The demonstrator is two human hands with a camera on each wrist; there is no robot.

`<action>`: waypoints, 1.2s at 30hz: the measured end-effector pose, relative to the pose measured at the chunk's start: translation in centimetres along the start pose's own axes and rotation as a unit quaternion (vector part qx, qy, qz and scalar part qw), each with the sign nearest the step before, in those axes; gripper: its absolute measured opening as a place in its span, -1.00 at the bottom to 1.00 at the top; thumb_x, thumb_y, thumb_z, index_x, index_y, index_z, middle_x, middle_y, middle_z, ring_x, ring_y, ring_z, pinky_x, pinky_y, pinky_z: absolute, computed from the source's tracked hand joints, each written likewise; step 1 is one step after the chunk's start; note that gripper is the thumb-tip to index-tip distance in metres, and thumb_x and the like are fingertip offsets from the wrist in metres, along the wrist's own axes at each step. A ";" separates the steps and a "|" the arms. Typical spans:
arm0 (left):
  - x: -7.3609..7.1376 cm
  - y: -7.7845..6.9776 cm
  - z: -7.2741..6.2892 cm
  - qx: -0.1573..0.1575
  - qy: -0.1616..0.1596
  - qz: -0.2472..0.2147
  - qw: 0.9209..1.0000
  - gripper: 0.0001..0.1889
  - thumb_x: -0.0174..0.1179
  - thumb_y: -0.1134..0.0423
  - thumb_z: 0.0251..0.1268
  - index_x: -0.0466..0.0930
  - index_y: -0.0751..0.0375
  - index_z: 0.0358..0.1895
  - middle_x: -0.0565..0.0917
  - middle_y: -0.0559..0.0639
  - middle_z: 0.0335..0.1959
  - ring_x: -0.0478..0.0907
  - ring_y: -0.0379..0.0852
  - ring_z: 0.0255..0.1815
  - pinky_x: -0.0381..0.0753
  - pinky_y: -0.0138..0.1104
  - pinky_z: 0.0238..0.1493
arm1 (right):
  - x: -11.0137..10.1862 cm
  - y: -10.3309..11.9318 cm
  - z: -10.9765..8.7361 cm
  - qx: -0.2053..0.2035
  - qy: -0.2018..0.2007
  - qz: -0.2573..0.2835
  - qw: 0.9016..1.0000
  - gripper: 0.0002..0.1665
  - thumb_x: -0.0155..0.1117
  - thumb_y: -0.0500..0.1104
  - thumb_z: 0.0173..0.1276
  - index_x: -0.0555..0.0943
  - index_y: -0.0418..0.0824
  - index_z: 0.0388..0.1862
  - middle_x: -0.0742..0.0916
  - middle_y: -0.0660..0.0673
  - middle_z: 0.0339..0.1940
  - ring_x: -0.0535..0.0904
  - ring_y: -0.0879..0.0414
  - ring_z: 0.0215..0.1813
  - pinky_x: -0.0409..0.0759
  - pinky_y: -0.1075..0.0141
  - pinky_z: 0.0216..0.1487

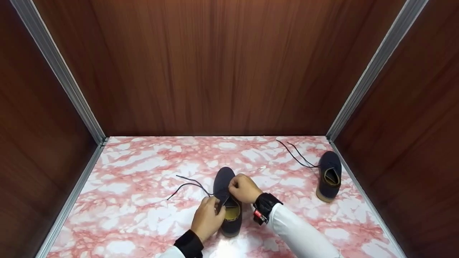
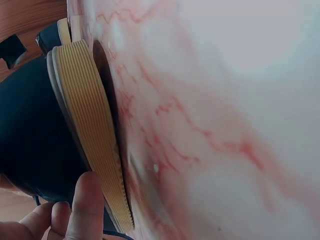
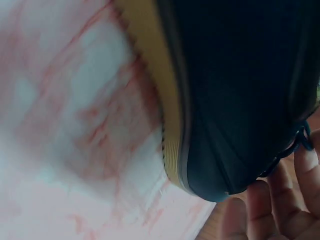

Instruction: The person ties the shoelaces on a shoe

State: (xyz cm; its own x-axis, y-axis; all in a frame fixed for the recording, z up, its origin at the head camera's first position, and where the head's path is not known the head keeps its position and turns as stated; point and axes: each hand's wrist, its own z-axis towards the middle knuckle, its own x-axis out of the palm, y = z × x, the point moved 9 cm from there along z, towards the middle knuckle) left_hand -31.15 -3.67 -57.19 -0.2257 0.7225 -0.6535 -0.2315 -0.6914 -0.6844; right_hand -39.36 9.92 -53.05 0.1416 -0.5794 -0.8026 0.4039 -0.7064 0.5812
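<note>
The dark shoe in front of you stands sole-down on the desk, between your two hands. Your left hand is on its left side, fingers pinching the edge of the opening; this probably steadies the shoe and holds the collar apart. Your right hand reaches over its right side, fingers curled and seemingly pinching the lace at the eyelets, likely to work it from across. The exact bit held is hidden by your knuckles.

The toe points away from you, and the long axis runs nearly straight ahead, leaning slightly left at the toe. To the shoe's left lie two loose lace ends, perhaps laid out there to stay clear of the opening.

Well to its right and slightly farther off stands the second shoe, also toe-away, its own laces trailing towards the far left, apparently set aside.
</note>
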 end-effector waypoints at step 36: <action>3.7 5.6 1.4 -0.303 0.199 -0.301 0.882 -0.49 0.02 -0.23 0.54 0.58 0.21 -0.22 0.58 -0.05 -0.40 0.60 -0.15 -0.50 0.66 -0.32 -0.48 | -0.4 -0.8 -0.6 0.042 0.061 0.056 0.996 -0.57 0.34 0.00 0.45 0.42 0.00 -0.59 0.58 0.14 -0.48 0.43 0.25 -0.43 0.39 0.41 -0.34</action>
State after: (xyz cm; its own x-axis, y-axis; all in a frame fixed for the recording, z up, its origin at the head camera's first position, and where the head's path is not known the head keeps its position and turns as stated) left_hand -34.56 -4.86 -62.96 0.1442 0.9853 -0.0919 0.3789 -0.1407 -0.9147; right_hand -39.21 10.96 -53.25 0.2923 -0.6072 -0.7389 0.3028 -0.6741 0.6737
